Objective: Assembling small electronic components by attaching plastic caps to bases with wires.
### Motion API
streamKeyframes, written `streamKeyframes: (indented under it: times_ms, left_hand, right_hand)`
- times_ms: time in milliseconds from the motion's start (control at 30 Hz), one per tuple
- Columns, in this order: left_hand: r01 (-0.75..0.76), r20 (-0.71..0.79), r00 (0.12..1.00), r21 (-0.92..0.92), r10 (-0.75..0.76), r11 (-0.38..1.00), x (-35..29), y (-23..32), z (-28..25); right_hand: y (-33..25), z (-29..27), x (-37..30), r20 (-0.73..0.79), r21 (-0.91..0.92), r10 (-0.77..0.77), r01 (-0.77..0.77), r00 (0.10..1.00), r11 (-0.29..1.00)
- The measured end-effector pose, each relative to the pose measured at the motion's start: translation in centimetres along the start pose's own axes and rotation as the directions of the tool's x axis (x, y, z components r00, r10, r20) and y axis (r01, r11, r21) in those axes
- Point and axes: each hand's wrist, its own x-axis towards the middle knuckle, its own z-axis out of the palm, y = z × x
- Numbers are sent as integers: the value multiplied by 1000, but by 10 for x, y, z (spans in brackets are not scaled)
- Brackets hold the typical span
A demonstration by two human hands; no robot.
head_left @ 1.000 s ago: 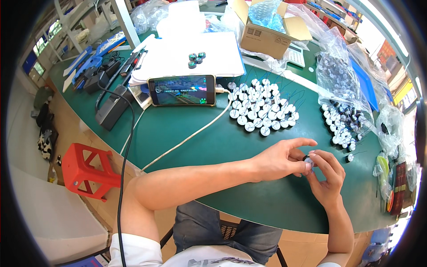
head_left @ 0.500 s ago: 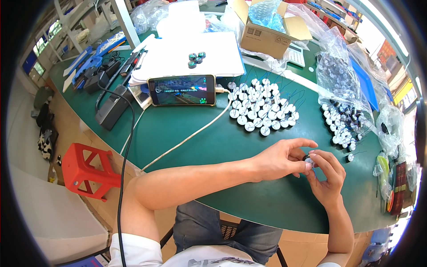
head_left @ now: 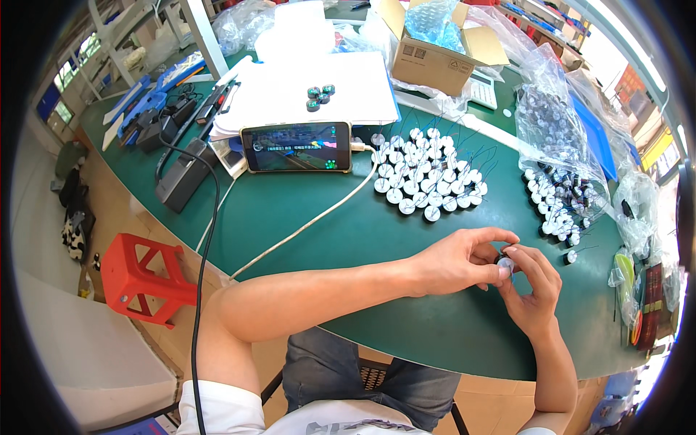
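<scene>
Between my two hands, over the right half of the green table, is a small round part (head_left: pixel 505 262) with a white face and a dark rim. My left hand (head_left: pixel 464 259) pinches it with the thumb on its lower left edge. Thumb and fingers of my right hand (head_left: pixel 533 284) close on its right side. The fingers hide much of the part. Just beyond my hands stands a cluster of similar white-topped round parts (head_left: pixel 432 187) with thin dark wires. To the right lies a second, looser pile of such parts (head_left: pixel 557 206).
A phone (head_left: pixel 297 148) leans against a stack of white paper (head_left: pixel 275 80), with a white cable (head_left: pixel 312 232) crossing the table. An open cardboard box (head_left: pixel 431 65) stands at the back. A plastic bag of parts (head_left: pixel 551 123) lies right. A red stool (head_left: pixel 145 279) stands left.
My right fingers have shifted very slightly on the round part, and more of its white face shows. My left hand is nearly still.
</scene>
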Motion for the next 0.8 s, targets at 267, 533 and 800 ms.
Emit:
streamKeyframes:
  times_ms: [267,533,800]
  left_hand:
    - [-2,-5,1000,21,2,1000,-1,1,2]
    - [-76,-49,995,230,90,970,-3,0,3]
    - [-367,-174,816,582,552,726,-5,1,13]
  right_hand:
    - [2,0,-2,19,-5,-39,40,999,999]
    - [2,0,1,11,-33,-78,78,997,996]
    - [-1,0,-2,14,-30,-4,4,1000,1000]
